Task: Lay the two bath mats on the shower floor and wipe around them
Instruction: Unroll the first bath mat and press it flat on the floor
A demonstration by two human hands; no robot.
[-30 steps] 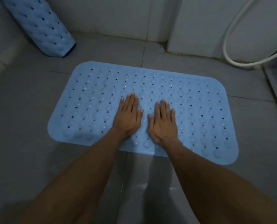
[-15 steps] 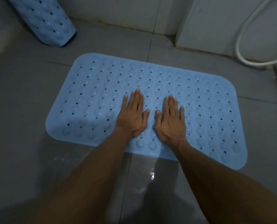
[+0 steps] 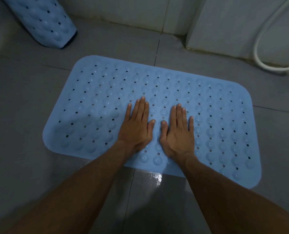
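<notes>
Our left hand (image 3: 136, 128) & right hand (image 3: 176, 132) lie flat, fingers unclenched, side by side on the light-blue perforated rubber bath mat (image 3: 216, 119), near its front edge.

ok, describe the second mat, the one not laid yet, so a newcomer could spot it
Look to the far left corner of the grey tiled floor, beyond the flat mat under both hands. The rolled mat leans there: same light blue, but a curled tube, not spread flat.

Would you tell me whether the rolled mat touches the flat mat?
Apart: the head view shows bare grey floor between the rolled mat and the flat mat.
</notes>
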